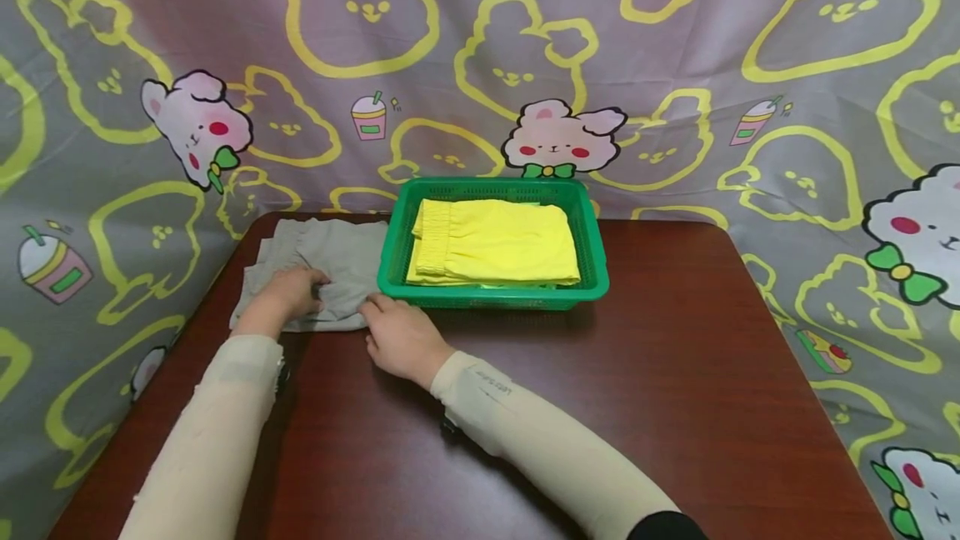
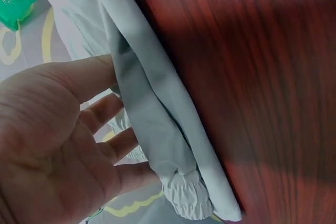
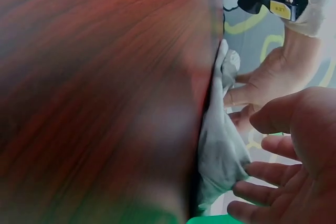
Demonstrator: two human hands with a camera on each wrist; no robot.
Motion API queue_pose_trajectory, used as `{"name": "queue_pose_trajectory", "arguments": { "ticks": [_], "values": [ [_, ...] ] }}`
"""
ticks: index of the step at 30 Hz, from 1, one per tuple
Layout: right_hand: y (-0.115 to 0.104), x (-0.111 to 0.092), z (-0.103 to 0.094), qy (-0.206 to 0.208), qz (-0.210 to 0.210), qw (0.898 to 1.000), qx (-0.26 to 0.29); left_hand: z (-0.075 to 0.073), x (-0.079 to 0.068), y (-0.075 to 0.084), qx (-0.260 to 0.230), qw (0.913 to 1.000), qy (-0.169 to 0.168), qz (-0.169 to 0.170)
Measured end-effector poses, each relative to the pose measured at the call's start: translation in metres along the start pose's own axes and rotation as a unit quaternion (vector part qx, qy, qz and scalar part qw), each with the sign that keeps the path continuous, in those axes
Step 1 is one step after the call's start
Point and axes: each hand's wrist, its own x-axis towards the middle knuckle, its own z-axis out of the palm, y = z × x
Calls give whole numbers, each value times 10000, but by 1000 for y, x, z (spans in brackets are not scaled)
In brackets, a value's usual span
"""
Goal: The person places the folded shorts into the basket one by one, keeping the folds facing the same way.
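Note:
A grey garment (image 1: 347,255) lies folded at the back left of the table; in the left wrist view it shows a gathered elastic edge (image 2: 186,195). My left hand (image 1: 288,294) rests on its left part, the fingers spread and only slightly bent against the cloth. At its near right corner is my right hand (image 1: 405,342), whose fingertips touch the fabric. In the right wrist view that hand (image 3: 294,166) has loosely extended fingers and the thumb apart from them. Both palms are free of any held thing.
Just right of the grey garment stands a green plastic basket (image 1: 491,297). In it lies a folded yellow garment (image 1: 502,240) with an elastic waistband. The brown table (image 1: 660,390) extends to the right and front. A patterned curtain (image 1: 660,48) hangs behind and at the sides.

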Motion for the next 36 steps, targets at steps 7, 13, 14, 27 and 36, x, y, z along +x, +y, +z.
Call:
{"name": "queue_pose_trajectory", "arguments": {
  "ticks": [7, 13, 14, 27, 36],
  "values": [
    [-5, 6, 0, 140, -14, 9998, -164, 1, -5, 1, -59, 9999, -22, -88],
    [-7, 15, 3, 176, 21, 9998, -110, 1, -16, 3, -127, 9999, -26, -19],
    [-7, 16, 3, 173, 36, 9998, -99, 1, -18, 4, -119, 9999, -9, 5],
    [-13, 34, 10, -367, 902, 9949, 244, 5, -28, 7, -87, 10000, 19, 32],
    [-9, 34, 25, -1030, 1090, 9881, 353, 11, -36, 9, -172, 9997, 112, 117]
  ]
}}
